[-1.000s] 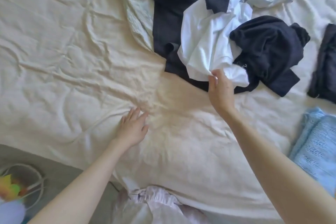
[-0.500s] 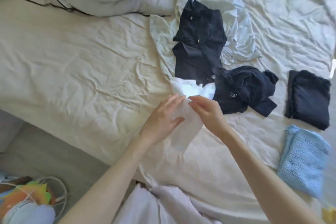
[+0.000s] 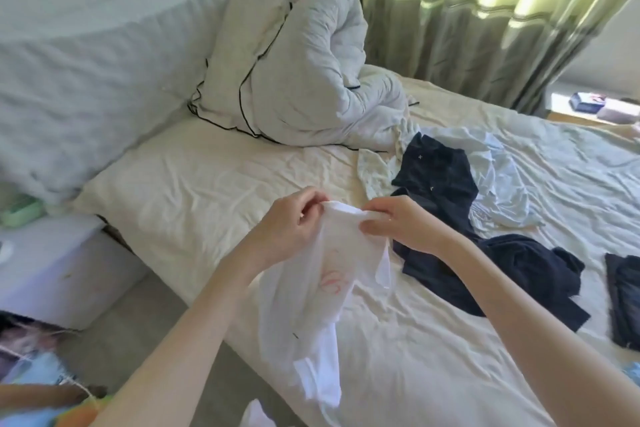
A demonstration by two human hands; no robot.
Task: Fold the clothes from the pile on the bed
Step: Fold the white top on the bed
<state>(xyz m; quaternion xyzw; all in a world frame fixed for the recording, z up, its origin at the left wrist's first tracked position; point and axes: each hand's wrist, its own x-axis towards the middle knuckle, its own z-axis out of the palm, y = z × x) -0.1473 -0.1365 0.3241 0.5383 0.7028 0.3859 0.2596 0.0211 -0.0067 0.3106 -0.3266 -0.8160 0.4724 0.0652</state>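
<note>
A thin white garment (image 3: 311,302) with a faint red print hangs in the air above the bed's near edge. My left hand (image 3: 287,229) pinches its top edge on the left, and my right hand (image 3: 398,225) pinches the same edge on the right. The hands are close together. Behind them lies the pile: a dark navy shirt (image 3: 436,180), another dark navy piece (image 3: 519,274), and a pale blue-white garment (image 3: 498,184). The cream sheet of the bed (image 3: 214,191) is wrinkled.
A rolled white duvet (image 3: 311,80) and a pillow with black piping stand at the headboard. A folded dark garment (image 3: 623,302) lies at the right edge. A white bedside cabinet (image 3: 52,260) stands to the left, and green curtains (image 3: 485,10) hang behind the bed.
The white garment came off the pile and now hangs lifted between both hands. My left hand left the sheet and took hold of it. The view has tilted up toward the headboard.
</note>
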